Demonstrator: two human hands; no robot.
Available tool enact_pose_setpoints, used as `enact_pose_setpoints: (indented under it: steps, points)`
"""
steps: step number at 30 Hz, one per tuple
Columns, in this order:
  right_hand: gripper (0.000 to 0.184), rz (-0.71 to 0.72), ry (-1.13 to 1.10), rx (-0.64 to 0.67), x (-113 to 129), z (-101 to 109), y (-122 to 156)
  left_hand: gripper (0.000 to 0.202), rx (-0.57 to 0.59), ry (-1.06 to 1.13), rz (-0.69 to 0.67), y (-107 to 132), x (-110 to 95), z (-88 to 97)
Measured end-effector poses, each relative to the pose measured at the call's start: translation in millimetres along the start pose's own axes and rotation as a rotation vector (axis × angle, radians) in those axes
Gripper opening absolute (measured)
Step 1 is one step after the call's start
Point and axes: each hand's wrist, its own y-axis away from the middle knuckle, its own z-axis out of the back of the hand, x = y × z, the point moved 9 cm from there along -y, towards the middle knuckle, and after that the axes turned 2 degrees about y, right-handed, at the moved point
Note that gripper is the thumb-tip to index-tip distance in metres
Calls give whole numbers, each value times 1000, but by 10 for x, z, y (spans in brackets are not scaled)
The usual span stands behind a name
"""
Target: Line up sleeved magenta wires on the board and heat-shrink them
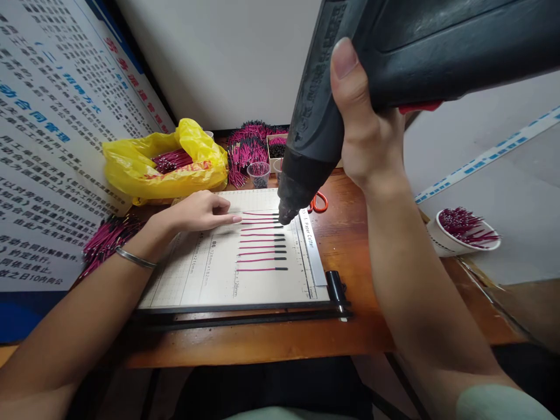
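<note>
My right hand [365,125] is wrapped round the dark handle of a heat gun [315,116]. Its nozzle points down at the black sleeves of the farthest wires. Thin magenta wires [258,248] lie side by side on a paper cutter board [184,280], each with a black sleeve [280,245] at its right end. My left hand [203,210] rests on the board, one finger stretched out and its tip at the bare left end of a far wire. The other fingers are bent and partly hidden; nothing shows gripped in them.
Behind the board stand a yellow plastic bag [140,160] of wires, a heap of wires [249,146] and a small clear cup [259,174]. Orange-handled scissors [321,202] lie beyond the nozzle. A white paper cup [441,239] of wires stands right; another bundle [105,242] lies left.
</note>
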Motion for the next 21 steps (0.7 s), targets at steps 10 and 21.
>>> enact_pose_setpoints:
  steps: [10, 21]
  points:
    - [42, 18, -3, 24, 83, 15, 8, 63, 76, -21, -16, 7, -30, -59]
    - [20, 28, -27, 72, 137, -33, 10, 65, 98, -61, -1, 25, -57, -90]
